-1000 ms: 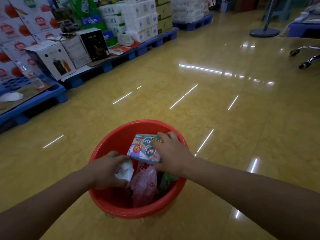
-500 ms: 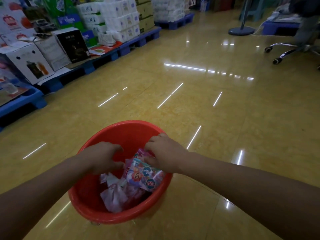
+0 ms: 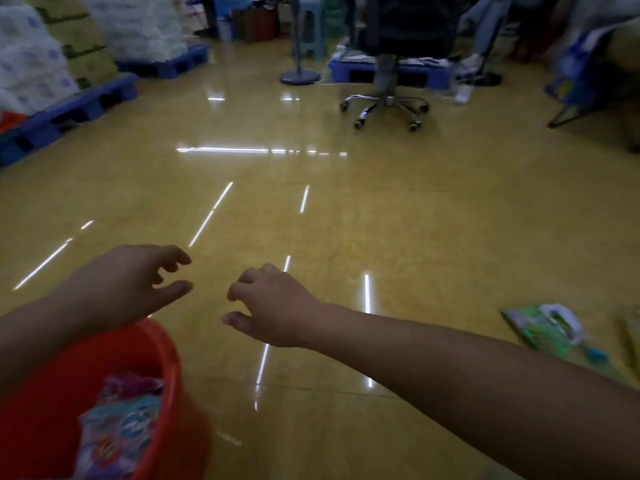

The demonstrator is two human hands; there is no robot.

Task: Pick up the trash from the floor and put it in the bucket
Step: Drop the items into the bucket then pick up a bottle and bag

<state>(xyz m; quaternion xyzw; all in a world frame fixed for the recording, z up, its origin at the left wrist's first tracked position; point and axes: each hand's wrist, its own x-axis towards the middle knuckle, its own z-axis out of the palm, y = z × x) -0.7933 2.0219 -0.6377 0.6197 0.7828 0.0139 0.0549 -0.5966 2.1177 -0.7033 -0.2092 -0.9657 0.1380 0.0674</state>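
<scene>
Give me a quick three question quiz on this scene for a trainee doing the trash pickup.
1. True or false: the left hand and the right hand both hold nothing.
2. Fill in: the red bucket already holds colourful ___.
3. Where does the green packet lie? A) on a blue pallet B) on the floor at the right C) on the chair seat
Key: 1 true. 2 wrappers. 3 B.
</scene>
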